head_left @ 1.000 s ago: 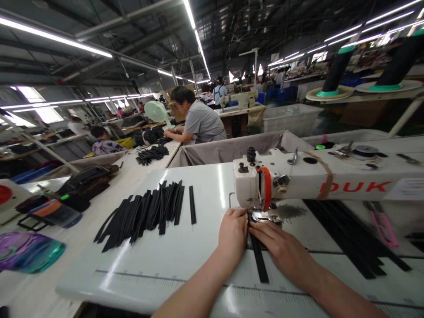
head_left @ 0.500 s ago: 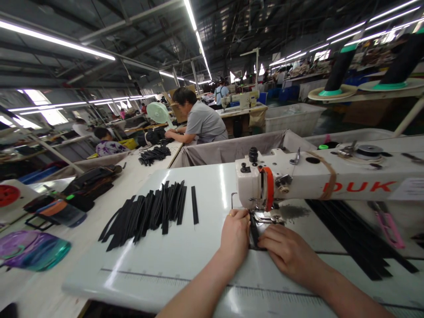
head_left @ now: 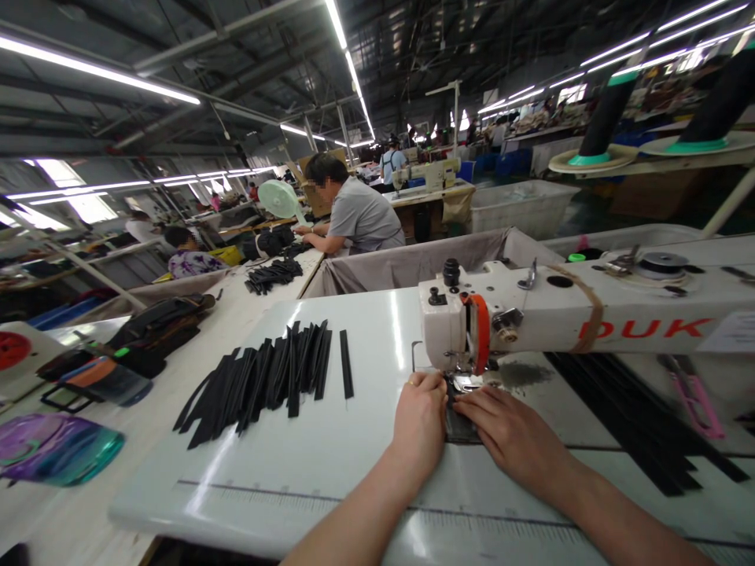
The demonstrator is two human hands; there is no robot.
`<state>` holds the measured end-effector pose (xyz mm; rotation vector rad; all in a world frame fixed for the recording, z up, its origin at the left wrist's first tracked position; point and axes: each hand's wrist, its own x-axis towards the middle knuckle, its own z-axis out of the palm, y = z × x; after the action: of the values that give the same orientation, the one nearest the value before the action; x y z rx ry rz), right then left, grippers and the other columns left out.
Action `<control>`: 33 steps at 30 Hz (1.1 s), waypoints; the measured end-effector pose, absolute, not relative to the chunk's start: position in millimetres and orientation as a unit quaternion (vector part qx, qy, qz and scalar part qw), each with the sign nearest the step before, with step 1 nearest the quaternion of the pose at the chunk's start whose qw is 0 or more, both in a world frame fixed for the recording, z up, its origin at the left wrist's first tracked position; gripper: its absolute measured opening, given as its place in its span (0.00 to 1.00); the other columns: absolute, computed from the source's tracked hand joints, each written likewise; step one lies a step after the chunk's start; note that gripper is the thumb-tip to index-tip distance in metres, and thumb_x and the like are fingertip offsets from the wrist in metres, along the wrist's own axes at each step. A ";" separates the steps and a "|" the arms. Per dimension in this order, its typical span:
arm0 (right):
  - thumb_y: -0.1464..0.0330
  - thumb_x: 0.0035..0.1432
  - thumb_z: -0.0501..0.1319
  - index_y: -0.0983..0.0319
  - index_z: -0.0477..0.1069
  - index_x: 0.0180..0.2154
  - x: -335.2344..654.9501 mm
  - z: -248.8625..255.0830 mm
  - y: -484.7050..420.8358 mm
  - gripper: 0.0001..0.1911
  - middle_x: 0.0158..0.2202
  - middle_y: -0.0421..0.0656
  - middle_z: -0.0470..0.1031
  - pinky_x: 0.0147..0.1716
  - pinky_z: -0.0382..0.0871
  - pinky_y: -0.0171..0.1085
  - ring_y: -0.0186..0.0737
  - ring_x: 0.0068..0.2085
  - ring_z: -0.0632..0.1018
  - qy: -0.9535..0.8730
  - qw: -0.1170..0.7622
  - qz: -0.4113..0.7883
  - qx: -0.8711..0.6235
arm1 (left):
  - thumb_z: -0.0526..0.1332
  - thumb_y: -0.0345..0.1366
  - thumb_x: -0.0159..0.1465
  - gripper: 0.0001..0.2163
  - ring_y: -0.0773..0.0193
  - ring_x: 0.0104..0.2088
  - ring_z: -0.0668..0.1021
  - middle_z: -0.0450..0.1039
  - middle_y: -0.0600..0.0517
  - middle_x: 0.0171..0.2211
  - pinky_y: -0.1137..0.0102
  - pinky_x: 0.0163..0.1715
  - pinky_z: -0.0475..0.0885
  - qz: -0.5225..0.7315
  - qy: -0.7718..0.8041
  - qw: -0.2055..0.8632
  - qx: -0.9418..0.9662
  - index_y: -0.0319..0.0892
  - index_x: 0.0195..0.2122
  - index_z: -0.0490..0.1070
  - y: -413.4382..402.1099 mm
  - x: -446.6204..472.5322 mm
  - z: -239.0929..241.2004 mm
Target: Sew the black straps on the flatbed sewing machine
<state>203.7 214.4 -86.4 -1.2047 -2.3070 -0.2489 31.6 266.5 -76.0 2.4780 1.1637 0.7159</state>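
A black fabric strip (head_left: 451,395) lies beneath the needle area of a white sewing machine (head_left: 519,310), mostly hidden by my fingers. My left hand (head_left: 420,413) is closed on the strip's left side, fingers curled close to the presser foot (head_left: 465,383). From the right, my right hand (head_left: 508,424) has its fingers pressed together, with the tips at the strip's other edge. A dark metal plate (head_left: 463,431) shows between the hands. Left of them, a pile of black strips (head_left: 259,377) and one separate strip (head_left: 345,364) rest on the table.
More long black strips (head_left: 619,424) and pink-handled snips (head_left: 696,397) lie under the machine arm. At far left stand a purple-teal bottle (head_left: 64,448) and another bottle (head_left: 106,381). A co-worker in grey (head_left: 359,212) sits beyond a cloth-lined bin (head_left: 389,271).
My right hand has shifted slightly left and forward, closer to the presser foot and my left hand. My left hand stays almost in place.
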 end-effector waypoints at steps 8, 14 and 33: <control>0.81 0.56 0.52 0.63 0.72 0.46 200.0 -85.8 214.4 0.19 0.45 0.48 0.77 0.44 0.75 0.47 0.47 0.44 0.77 -0.850 0.242 -0.099 -0.458 | 0.53 0.27 0.70 0.11 0.57 0.39 0.71 0.75 0.48 0.39 0.62 0.42 0.70 0.234 0.410 0.131 0.872 0.41 0.32 0.71 267.7 34.3 -76.6; 0.82 0.55 0.53 0.64 0.71 0.46 199.9 -86.3 214.9 0.19 0.44 0.48 0.77 0.43 0.75 0.47 0.47 0.44 0.77 -0.852 0.244 -0.099 -0.452 | 0.52 0.27 0.70 0.13 0.58 0.38 0.72 0.75 0.48 0.38 0.62 0.42 0.70 0.229 0.398 0.128 0.879 0.41 0.30 0.71 270.9 36.4 -78.1; 0.79 0.60 0.53 0.62 0.73 0.46 205.8 -86.1 212.1 0.17 0.47 0.49 0.75 0.46 0.74 0.47 0.46 0.46 0.76 -0.847 0.258 -0.061 -0.460 | 0.62 0.30 0.65 0.05 0.54 0.50 0.73 0.76 0.47 0.44 0.58 0.54 0.68 0.190 0.391 0.048 0.899 0.42 0.37 0.78 342.3 8.9 -62.9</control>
<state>205.8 212.1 -86.1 -1.2470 -2.2971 -0.1649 8.9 342.3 -62.9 2.7426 1.1931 0.5787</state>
